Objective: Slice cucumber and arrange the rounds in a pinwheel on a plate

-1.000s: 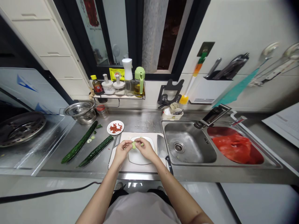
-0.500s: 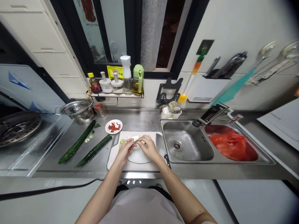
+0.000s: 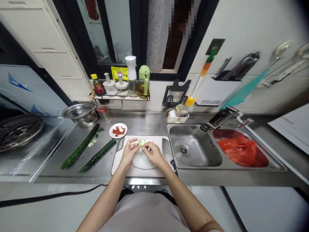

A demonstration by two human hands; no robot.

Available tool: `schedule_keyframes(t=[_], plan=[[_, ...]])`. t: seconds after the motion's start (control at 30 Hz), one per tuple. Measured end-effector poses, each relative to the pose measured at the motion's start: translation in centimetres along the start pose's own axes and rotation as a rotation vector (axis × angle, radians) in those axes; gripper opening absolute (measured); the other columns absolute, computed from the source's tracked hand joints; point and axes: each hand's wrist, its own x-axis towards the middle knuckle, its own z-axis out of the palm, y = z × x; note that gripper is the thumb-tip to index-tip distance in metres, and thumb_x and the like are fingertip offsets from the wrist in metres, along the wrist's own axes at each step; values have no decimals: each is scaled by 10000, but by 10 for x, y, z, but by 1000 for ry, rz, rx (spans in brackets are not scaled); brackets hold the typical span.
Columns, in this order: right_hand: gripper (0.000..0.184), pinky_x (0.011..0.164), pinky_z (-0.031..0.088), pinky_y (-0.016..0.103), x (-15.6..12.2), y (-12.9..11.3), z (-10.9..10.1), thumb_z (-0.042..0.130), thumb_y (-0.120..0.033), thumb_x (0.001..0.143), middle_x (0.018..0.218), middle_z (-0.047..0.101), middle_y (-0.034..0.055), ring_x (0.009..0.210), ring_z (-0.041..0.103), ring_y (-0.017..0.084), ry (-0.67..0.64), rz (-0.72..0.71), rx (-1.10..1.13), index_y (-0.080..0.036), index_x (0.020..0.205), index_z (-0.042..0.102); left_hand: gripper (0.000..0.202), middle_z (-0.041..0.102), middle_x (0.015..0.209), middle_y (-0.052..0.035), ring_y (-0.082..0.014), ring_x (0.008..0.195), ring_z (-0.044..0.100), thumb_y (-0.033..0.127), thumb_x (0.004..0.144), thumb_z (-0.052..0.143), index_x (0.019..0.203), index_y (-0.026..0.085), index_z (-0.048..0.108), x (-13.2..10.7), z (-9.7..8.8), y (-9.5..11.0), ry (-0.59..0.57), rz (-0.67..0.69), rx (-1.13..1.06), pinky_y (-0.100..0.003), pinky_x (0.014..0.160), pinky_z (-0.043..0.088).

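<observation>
Over a white plate [image 3: 144, 162] on the cutting board [image 3: 118, 164], my left hand [image 3: 129, 152] and my right hand [image 3: 153, 153] meet. Their fingertips pinch a thin pale-green cucumber slice [image 3: 140, 143] from both sides. Another pale green bit shows just behind the fingers; whether it is held or lies on the plate I cannot tell. A knife [image 3: 173, 168] rests along the board's right side, its black handle toward me. Left of the board lie two long cucumbers, a nearer cucumber [image 3: 98, 156] and a farther cucumber [image 3: 80, 146].
A small plate of chopped red pieces [image 3: 118, 130] stands behind the board. Cucumber scraps [image 3: 92, 142] lie between the cucumbers. On the right is a double sink [image 3: 195, 161] with a red bag [image 3: 238, 149] in one basin. A metal pot [image 3: 83, 116] sits back left, below a condiment shelf [image 3: 120, 98].
Both hands have turned slightly and the left fingers have spread upward, bringing the cucumber slice's face into view between the fingertips. The view has shifted a little.
</observation>
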Motion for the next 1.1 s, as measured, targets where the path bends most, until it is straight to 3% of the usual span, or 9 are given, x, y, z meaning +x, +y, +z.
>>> schedule_keyframes(t=[0.2,0.47,0.93,1.1], plan=[[161,618,378,233,2,0,-1,528,-276,830,721,628,2,732,548,140,4,112,103,-201,714,610,583,640,765,16,-109,677,579,328,571,762,1083,195,516,0,6,3,-40,15,-30,-234,713,414],[170,613,410,224,2,3,-1,548,-288,788,665,633,-6,655,560,124,24,260,314,-186,665,606,521,641,768,13,-104,681,578,338,616,759,1073,187,559,3,14,-1,-62,81,-23,-226,690,418],[147,653,432,238,5,9,1,551,-261,744,649,630,-7,651,562,125,33,313,389,-181,630,597,500,651,781,14,-79,646,569,281,668,745,1117,178,550,6,16,-7,-60,164,-18,-203,657,427],[179,634,425,226,-1,19,-3,560,-303,770,658,634,-9,628,534,113,-8,320,315,-176,654,610,491,648,758,17,-85,642,576,276,656,743,1104,178,567,10,14,-21,-65,114,5,-210,654,433]])
